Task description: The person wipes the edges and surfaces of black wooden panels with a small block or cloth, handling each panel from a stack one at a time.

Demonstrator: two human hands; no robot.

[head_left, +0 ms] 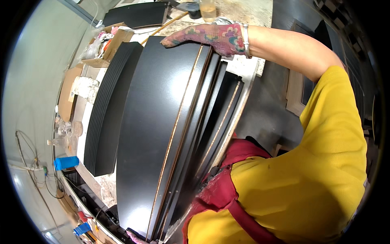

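A wide, smooth black panel (150, 122) with a bare brown edge lies slantwise before me, over several more dark panels (219, 118) whose edges show at its right. My right hand (207, 38), in a pink floral work glove, is closed over the panel's far end, its thumb on the top face. At the opposite end, by the picture's lower edge, only a sliver of my left hand (136, 236) shows, in a pinkish glove, against the panel's corner. A neat stack of narrower, curved black panels (107, 105) stands to the left.
A worn white workbench (254, 16) carries everything. Along its left side are a cardboard box (115, 44) with crumpled waste, clear plastic bottles (69, 134) and a blue cylinder (66, 163). Cups (208, 11), a thin stick (166, 26) and another dark panel (136, 15) lie at the top.
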